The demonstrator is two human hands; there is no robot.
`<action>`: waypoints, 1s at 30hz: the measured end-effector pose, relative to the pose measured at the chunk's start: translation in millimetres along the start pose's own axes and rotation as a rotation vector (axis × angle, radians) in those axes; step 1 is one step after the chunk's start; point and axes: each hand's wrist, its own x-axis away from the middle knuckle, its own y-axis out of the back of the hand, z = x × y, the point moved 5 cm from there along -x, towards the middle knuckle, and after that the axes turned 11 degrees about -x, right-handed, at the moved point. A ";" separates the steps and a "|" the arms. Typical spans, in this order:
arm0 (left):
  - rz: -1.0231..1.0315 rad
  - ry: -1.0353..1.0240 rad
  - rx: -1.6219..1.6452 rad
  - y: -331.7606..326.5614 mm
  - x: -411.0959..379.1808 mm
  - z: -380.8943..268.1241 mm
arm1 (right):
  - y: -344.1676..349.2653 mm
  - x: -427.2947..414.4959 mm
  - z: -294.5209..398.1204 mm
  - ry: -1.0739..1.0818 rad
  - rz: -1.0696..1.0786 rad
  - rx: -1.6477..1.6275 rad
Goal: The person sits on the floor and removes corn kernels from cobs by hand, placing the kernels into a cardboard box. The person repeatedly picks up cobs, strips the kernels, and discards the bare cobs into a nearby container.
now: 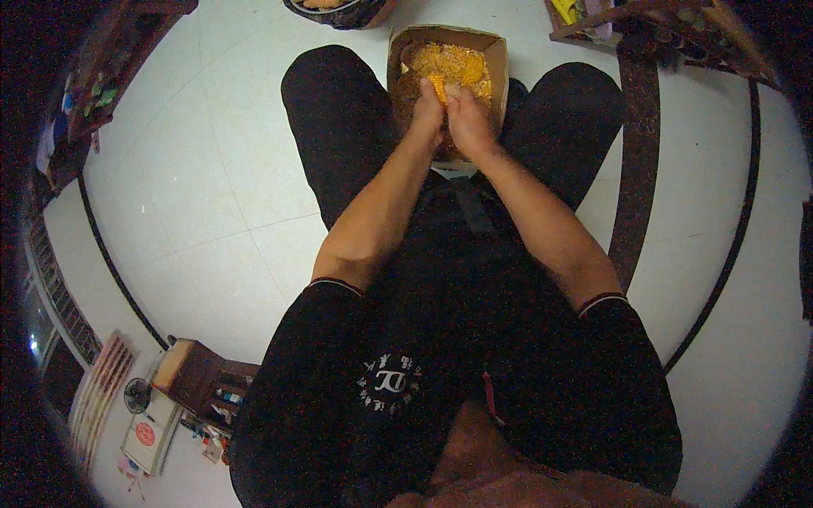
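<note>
Over an open cardboard box [498, 60], my left hand [429, 111] is closed on a yellow corn cob [437, 87], whose upper end sticks out between my hands. Close beside it, my right hand [470, 124] grips the same cob from the other side. A small pale piece [452, 89] shows at the right fingertips, too blurred to name. Loose yellow corn kernels [438, 58] fill the far part of the box. Among them lies another yellow cob [471, 68]. The palms and the cob's lower end are hidden.
The box stands between my bent knees [333, 89]. Beyond it on the tiled floor [228, 127] is a dark round container [349, 16] with light brown contents. Dark wooden furniture [584, 32] stands at the far right, more [101, 95] at the left. A dark floor strip [638, 159] runs along the right.
</note>
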 end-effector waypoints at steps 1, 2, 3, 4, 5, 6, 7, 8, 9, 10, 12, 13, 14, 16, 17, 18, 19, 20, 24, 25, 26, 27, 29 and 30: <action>-0.002 -0.037 0.019 5.3 -17.9 13.9 | -3.9 -0.3 2.8 0.034 0.011 0.010; -0.012 -0.034 -0.006 3.1 -20.2 17.4 | -4.3 -0.8 -3.8 0.006 0.027 0.047; -0.019 -0.028 -0.030 1.8 -15.1 11.7 | -3.3 -1.7 -4.0 -0.024 0.043 0.087; -0.028 -0.023 -0.053 2.0 -9.5 5.6 | -3.3 -2.2 -3.5 -0.054 0.060 0.126; -0.039 0.015 -0.106 2.2 -3.2 1.4 | -2.5 -1.9 -1.5 -0.069 0.037 0.115; -0.040 0.045 -0.159 -4.2 16.6 -18.3 | 2.2 -1.8 -0.5 -0.081 0.001 0.108; -0.061 0.076 -0.208 -2.0 28.0 -27.3 | 2.1 -0.6 2.6 -0.085 -0.017 0.093; -0.071 0.055 -0.174 0.5 24.1 -26.1 | 1.2 -2.5 1.2 -0.083 -0.073 0.080; -0.094 0.035 -0.138 7.8 14.2 -17.4 | -5.6 -5.3 -4.3 -0.076 -0.117 0.061; -0.100 0.016 -0.106 8.1 13.3 -19.5 | -7.5 -9.5 -12.4 -0.078 -0.176 0.049; -0.082 0.027 0.063 3.2 26.0 -28.7 | -7.6 -17.1 -34.5 -0.132 -0.197 0.042; -0.074 0.031 0.148 1.4 32.1 -34.6 | -6.0 -19.7 -43.2 -0.157 -0.207 0.038; -0.056 0.041 0.141 -0.6 35.0 -38.9 | -7.8 -22.3 -54.9 -0.230 -0.143 -0.055; -0.030 0.065 0.128 -0.7 38.0 -42.3 | -10.6 -20.5 -57.8 -0.372 -0.022 -0.211; -0.034 0.077 0.111 -1.7 39.7 -43.7 | -11.7 -18.5 -58.9 -0.443 0.026 -0.269; -0.053 0.095 0.099 2.0 47.7 -46.7 | -6.6 -8.1 -23.7 -0.513 0.075 -0.298; -0.057 0.107 0.082 0.7 53.2 -50.6 | -0.2 -1.8 -2.8 -0.580 0.106 -0.326; -0.031 0.082 0.054 0.3 40.5 -41.9 | 0.5 -4.7 -2.4 -0.419 0.078 -0.215; -0.023 0.080 -0.115 7.1 -1.2 -9.3 | -10.8 -7.1 -9.7 -0.080 0.061 -0.019; -0.041 0.101 -0.171 7.6 0.0 -9.4 | -10.3 -6.5 -7.4 -0.070 0.077 -0.030; -0.037 0.081 -0.141 6.3 2.2 -10.2 | -9.5 -4.6 -7.3 -0.101 0.098 -0.010; -0.035 0.061 -0.110 5.3 6.8 -12.2 | -6.3 -1.8 1.4 -0.131 0.119 0.010; -0.056 0.078 -0.123 4.7 16.4 -13.6 | -5.7 -0.6 3.9 -0.151 0.141 0.029; -0.069 0.113 -0.171 0.7 28.5 -25.2 | -3.6 -1.0 0.8 -0.143 0.129 0.031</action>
